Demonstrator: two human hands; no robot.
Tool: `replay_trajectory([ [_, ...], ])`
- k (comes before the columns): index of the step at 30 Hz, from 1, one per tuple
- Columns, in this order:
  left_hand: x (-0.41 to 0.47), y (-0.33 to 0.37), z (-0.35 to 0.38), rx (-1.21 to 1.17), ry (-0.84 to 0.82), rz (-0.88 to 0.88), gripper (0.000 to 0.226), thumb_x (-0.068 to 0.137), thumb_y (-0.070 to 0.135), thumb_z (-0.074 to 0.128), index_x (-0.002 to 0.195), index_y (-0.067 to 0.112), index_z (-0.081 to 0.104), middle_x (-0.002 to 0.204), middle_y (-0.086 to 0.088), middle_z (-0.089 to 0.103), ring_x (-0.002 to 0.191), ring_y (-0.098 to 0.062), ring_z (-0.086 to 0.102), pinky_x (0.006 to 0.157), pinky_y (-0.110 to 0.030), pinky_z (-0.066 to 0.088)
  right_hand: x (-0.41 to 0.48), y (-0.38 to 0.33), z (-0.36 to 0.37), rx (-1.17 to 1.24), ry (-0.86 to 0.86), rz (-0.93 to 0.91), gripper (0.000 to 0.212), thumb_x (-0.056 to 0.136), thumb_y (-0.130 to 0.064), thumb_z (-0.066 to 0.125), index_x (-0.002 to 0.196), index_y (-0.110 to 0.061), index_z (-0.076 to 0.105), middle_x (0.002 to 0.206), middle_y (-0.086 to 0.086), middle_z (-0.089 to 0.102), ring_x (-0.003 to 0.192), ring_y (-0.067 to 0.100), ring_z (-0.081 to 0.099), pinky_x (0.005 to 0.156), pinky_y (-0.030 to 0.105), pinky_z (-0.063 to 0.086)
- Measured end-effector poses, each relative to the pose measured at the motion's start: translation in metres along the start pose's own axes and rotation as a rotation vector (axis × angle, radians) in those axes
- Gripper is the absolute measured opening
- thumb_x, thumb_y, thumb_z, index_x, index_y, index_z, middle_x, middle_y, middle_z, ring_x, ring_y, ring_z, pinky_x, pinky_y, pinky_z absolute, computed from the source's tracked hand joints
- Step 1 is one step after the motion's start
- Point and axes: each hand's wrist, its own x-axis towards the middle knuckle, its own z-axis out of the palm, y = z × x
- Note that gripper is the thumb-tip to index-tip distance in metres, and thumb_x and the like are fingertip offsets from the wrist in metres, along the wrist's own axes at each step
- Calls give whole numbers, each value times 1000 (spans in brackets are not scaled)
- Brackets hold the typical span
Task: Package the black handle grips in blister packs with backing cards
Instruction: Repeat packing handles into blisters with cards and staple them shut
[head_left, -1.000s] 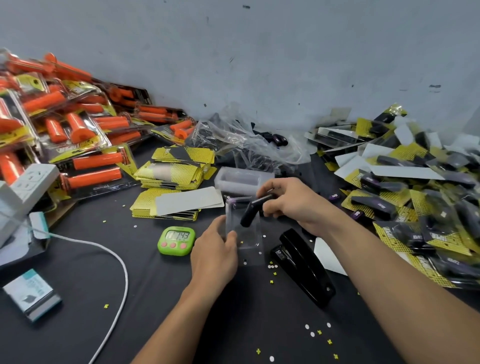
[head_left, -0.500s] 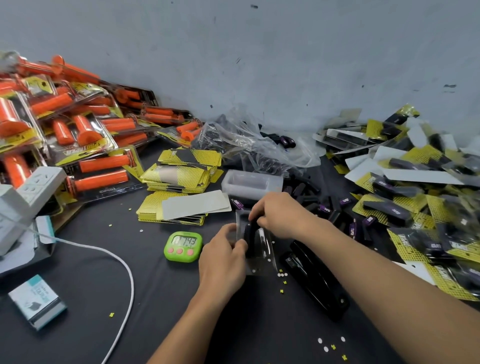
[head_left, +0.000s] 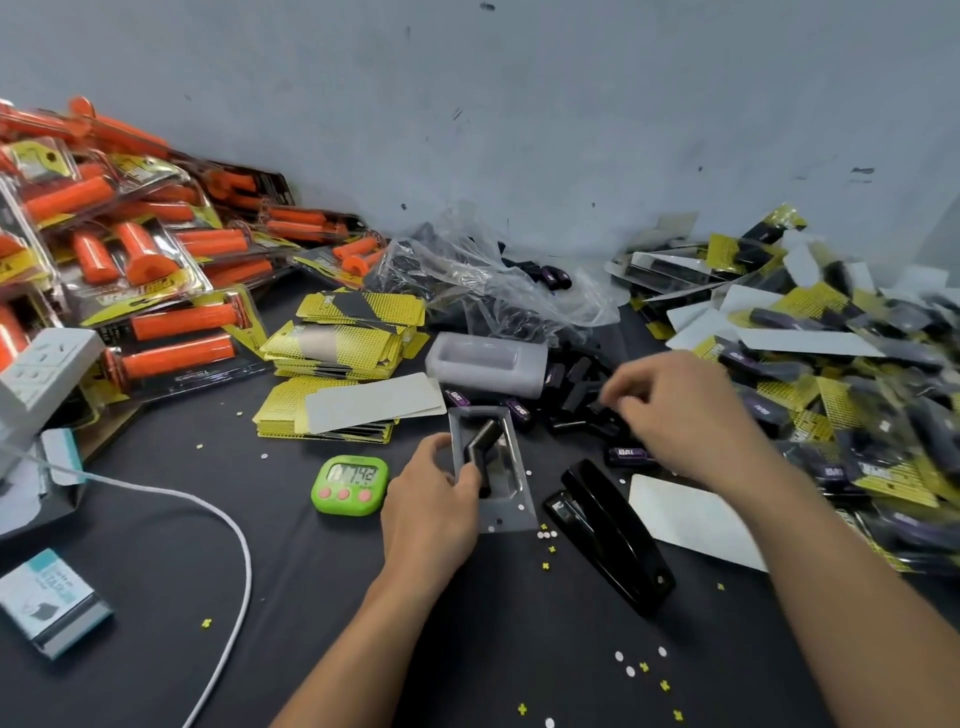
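Note:
My left hand (head_left: 434, 499) grips a clear blister pack (head_left: 501, 480) at its left edge, thumb over the cavity. One black handle grip (head_left: 480, 444) lies slanted inside that cavity. My right hand (head_left: 675, 410) hovers with curled fingers over a heap of loose black grips (head_left: 582, 405) to the right; motion blur hides whether it holds one. Yellow-and-black backing cards (head_left: 332, 400) are stacked to the left, a white card face-down on top.
A black stapler (head_left: 608, 530) lies right of the blister. A green timer (head_left: 350, 484) sits on its left. Finished black packs (head_left: 831, 374) pile at right, orange-grip packs (head_left: 156, 291) at left. A stack of empty blisters (head_left: 488, 361), a plastic bag (head_left: 493, 291), a white cable (head_left: 228, 525) and a power strip (head_left: 44, 371) lie around.
My right hand has left the blister after setting a black grip into it and has moved right to the loose grips. My left hand keeps hold of the blister.

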Motion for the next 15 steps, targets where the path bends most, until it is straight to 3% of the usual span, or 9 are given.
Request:
replay_trajectory([
  [3, 0, 0, 1, -21, 2, 5, 38, 92, 37, 62, 130, 36, 56, 69, 9, 68, 73, -9, 64, 63, -33, 43, -24, 43, -19, -165, -174, 105, 34, 89, -12, 70, 76, -44, 70, 96, -12, 78, 81, 5, 68, 77, 24, 50],
  [5, 0, 0, 0, -21, -1, -2, 42, 91, 36, 63, 132, 34, 55, 73, 6, 70, 76, -12, 65, 69, -35, 47, -40, 62, -17, -278, -377, 183, 35, 87, -15, 74, 110, -42, 71, 122, -11, 73, 104, 10, 67, 86, 23, 49],
  [6, 0, 1, 0, -25, -3, -7, 43, 90, 34, 63, 132, 33, 55, 74, 5, 71, 77, -13, 66, 71, -35, 49, -47, 70, -12, -332, -454, 214, 50, 85, -18, 76, 129, -38, 64, 134, -8, 67, 111, 14, 65, 86, 24, 49],
  [8, 0, 1, -1, -46, -8, -16, 43, 89, 31, 63, 132, 33, 55, 72, 4, 72, 74, -14, 67, 72, -36, 53, -56, 79, 0, -395, -531, 243, 69, 80, -23, 79, 141, -38, 50, 140, -5, 57, 104, 17, 58, 73, 23, 46],
  [12, -1, 2, -4, -78, -19, -30, 42, 87, 24, 63, 128, 33, 57, 65, 6, 72, 65, -14, 68, 70, -39, 58, -58, 86, 12, -371, -479, 200, 37, 79, -20, 80, 100, -30, 52, 115, -7, 51, 82, 8, 51, 56, 21, 35],
  [15, -2, 4, -6, -90, -21, -35, 40, 86, 24, 63, 125, 35, 58, 65, 7, 72, 64, -14, 68, 69, -41, 59, -51, 87, 9, -316, -470, 191, 35, 76, -20, 83, 87, -29, 52, 109, -5, 52, 85, 13, 55, 58, 24, 40],
])
